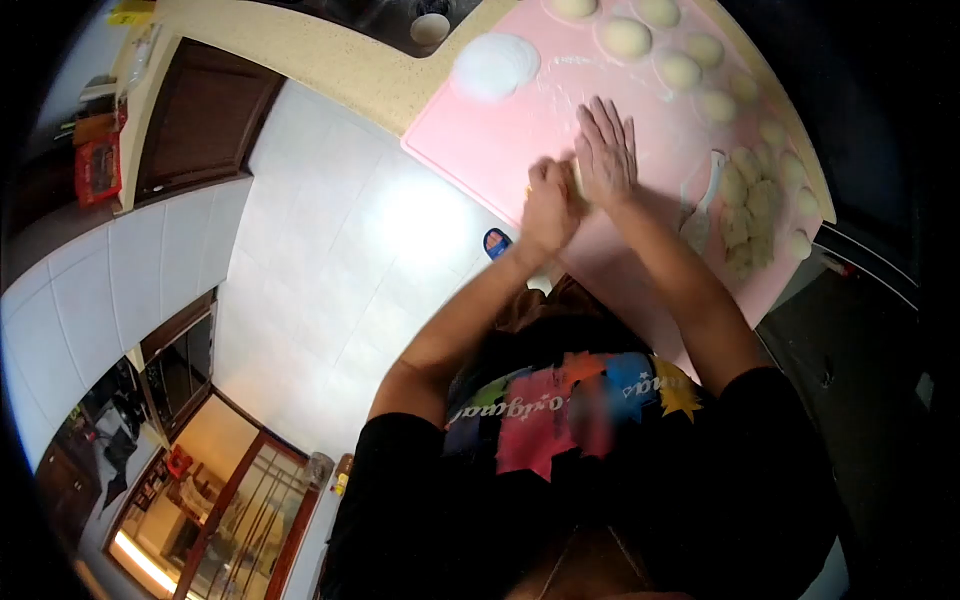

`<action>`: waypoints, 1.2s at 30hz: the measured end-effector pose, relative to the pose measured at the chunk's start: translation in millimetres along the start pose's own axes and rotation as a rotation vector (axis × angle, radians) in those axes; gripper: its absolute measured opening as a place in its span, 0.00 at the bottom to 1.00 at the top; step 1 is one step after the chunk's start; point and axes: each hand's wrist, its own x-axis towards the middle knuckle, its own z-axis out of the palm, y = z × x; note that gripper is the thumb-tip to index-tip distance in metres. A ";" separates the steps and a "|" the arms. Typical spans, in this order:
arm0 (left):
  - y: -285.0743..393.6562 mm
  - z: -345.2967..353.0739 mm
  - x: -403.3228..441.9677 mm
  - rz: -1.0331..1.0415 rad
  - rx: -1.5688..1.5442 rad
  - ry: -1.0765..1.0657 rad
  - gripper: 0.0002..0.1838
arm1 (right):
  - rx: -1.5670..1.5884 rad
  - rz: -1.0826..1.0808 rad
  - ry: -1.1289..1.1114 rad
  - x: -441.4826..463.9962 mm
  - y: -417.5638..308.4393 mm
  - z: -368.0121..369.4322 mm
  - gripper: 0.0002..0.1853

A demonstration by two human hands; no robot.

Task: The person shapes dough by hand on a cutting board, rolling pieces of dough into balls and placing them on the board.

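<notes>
My left hand is closed, its fingers curled beside a small pale piece of dough and against it. My right hand lies nearly flat with its fingers stretched forward, its palm edge touching the same dough. Most of that dough is hidden between the hands. Both hands are over a pink mat. Ahead and to the left is a round heap of white flour. Right of my right hand rests a white-handled tool, perhaps a knife, beside a cluster of cut dough pieces.
Several round dough balls line the mat's far and right edges. A white bowl sits in the dark sink area at the top. The pale counter edge runs to the left. Below is the tiled floor, with a blue slipper.
</notes>
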 end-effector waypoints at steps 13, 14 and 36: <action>26.0 46.6 11.2 0.149 0.269 0.075 0.38 | -0.084 -0.043 0.064 -18.3 33.0 -26.2 0.25; 23.8 50.3 0.9 0.256 0.446 0.113 0.39 | -0.056 0.058 0.053 -42.4 33.0 -14.9 0.26; 3.0 22.8 -10.8 -0.039 0.086 -0.032 0.39 | -0.029 0.121 0.146 -11.8 12.8 -7.3 0.27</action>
